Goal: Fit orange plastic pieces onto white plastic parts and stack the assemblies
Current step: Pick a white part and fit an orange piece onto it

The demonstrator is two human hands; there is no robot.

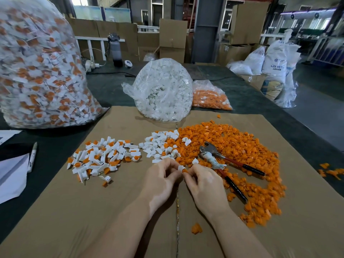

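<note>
The tall clear plastic bag of finished white-and-orange assemblies [37,71] at far left is bulging, so much of the work looks done, yet plenty is left: a rounded clear bag of loose white plastic parts [163,90], a flatter bag of orange plastic pieces [210,97] beside it, and a wide spread of loose orange pieces [242,155] on the brown cardboard sheet [111,211]. A small pile of completed assemblies [100,157] lies left of a smaller cluster of white parts [158,146]. The left hand [162,175] and right hand [202,181] meet, fingertips curled and pinching one white part with an orange piece [182,169] between them, apparently mid-fit. A white sack [275,62] reads "ABS RESIN", partly.
</note>
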